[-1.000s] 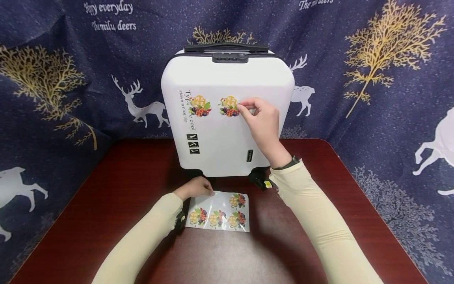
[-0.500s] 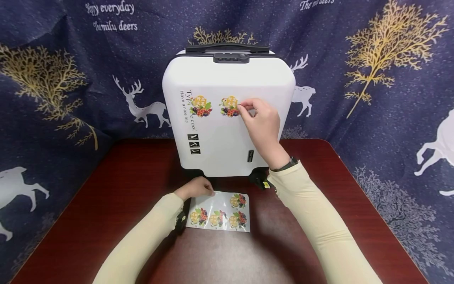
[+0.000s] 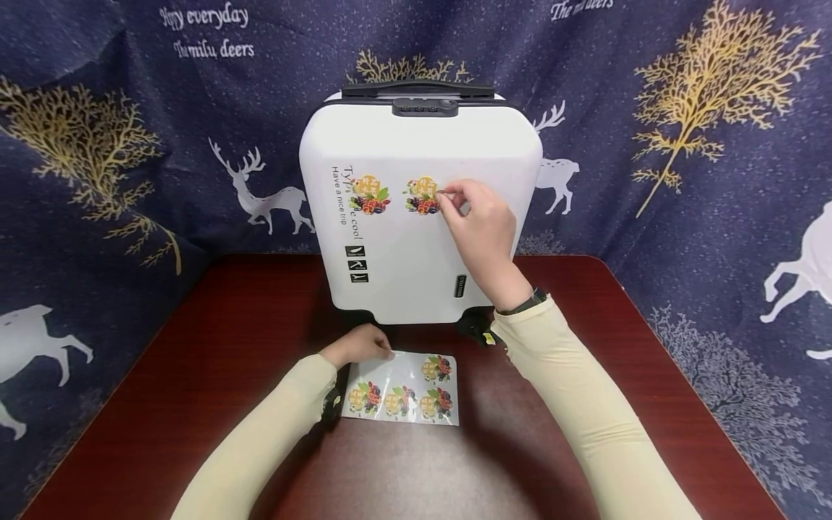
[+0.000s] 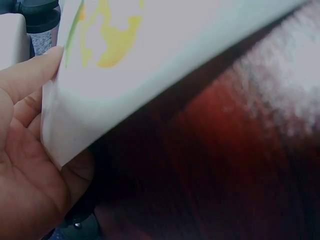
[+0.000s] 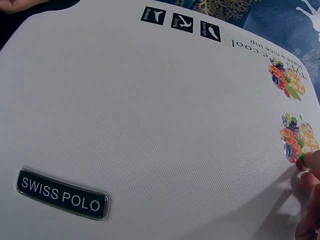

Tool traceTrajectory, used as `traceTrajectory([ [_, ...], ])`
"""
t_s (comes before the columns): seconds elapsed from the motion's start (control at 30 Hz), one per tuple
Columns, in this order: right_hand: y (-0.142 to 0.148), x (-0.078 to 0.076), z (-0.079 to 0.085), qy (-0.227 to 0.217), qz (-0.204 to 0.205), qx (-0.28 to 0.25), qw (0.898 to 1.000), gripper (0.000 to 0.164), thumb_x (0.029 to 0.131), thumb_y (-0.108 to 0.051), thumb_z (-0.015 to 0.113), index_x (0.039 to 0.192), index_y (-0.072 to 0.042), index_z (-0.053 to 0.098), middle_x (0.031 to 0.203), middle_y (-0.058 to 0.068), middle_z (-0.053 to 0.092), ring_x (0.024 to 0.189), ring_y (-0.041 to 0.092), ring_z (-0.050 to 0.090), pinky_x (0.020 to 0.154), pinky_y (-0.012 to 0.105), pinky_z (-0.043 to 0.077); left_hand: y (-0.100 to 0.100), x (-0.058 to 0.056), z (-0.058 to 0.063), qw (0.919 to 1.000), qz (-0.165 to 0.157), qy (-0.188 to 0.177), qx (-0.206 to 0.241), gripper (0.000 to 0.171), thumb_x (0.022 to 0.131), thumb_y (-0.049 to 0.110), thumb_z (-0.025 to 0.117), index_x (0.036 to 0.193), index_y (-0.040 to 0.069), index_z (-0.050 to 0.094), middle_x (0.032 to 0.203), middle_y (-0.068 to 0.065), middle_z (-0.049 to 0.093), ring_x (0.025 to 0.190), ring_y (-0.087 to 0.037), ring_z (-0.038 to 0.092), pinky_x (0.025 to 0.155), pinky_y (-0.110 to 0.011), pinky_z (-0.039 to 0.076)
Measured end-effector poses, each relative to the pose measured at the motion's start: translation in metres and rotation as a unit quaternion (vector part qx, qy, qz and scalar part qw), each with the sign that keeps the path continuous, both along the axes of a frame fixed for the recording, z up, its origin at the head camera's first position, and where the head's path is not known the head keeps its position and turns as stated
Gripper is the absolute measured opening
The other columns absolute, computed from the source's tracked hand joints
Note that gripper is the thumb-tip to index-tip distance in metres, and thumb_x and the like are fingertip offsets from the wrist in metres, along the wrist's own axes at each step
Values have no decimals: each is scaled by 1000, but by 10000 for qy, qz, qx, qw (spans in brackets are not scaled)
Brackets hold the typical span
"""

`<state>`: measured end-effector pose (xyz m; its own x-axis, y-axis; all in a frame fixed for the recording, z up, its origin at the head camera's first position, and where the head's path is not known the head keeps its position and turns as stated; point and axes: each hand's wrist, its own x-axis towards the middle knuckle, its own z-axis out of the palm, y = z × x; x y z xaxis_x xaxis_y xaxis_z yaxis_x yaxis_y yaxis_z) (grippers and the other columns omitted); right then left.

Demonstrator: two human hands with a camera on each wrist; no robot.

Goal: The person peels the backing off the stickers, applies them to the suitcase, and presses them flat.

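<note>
A white suitcase (image 3: 409, 253) stands upright, with two fruit stickers on its front. My right hand (image 3: 484, 224) pinches the right edge of the nearer fruit sticker (image 3: 421, 198), which lies against the shell; its edge is partly hidden by my fingertips. In the right wrist view, finger and thumb meet at that sticker's (image 5: 295, 137) edge. The other fruit sticker (image 3: 368, 196), to the left, overlaps the printed lettering. Below the suitcase, my left hand (image 3: 360, 344) grips the upper left corner of a glossy sticker sheet (image 3: 409, 363), which still bears several fruit stickers. The left wrist view shows the sheet's corner (image 4: 75, 135) raised off the table.
A dark red table (image 3: 260, 310) carries everything. Behind it hangs a navy cloth (image 3: 260, 94) with deer and tree prints. The suitcase has a black handle (image 3: 416, 89), a combination lock (image 3: 425, 107) and a black nameplate (image 3: 460, 286) low on its front.
The head view has shifted very slightly. Both hands hold their places, the right at the sticker's edge and the left on the sheet.
</note>
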<state>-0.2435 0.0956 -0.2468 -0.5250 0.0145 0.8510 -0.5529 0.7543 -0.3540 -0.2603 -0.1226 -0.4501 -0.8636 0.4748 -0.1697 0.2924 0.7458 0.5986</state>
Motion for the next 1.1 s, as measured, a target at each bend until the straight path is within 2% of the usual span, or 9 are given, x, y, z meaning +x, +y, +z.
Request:
traceTrajectory([
  [0.27, 1, 0, 0, -48, 41, -65, 10000, 20, 95, -22, 73, 102, -2, 74, 82, 13, 72, 65, 29, 57, 58, 32, 38, -1, 2, 1, 9999, 97, -108, 41, 12, 90, 14, 75, 91, 2, 78, 88, -7, 76, 71, -9, 53, 68, -22, 45],
  [0.83, 5, -4, -2, 168, 60, -40, 9998, 19, 97, -21, 70, 97, -2, 73, 79, 14, 70, 61, 28, 55, 56, 29, 34, 0, 2, 1, 10000, 31, -57, 61, 13, 90, 14, 75, 91, 2, 78, 88, -8, 76, 72, -9, 54, 68, -22, 46],
  [1.1, 7, -3, -4, 189, 200, -89, 9996, 19, 99, -20, 68, 95, -2, 72, 84, 15, 69, 67, 29, 60, 60, 31, 42, -8, -8, -6, 9992, -280, 19, 277, 13, 89, 20, 76, 89, 8, 79, 85, -3, 76, 74, -13, 60, 71, -28, 51],
])
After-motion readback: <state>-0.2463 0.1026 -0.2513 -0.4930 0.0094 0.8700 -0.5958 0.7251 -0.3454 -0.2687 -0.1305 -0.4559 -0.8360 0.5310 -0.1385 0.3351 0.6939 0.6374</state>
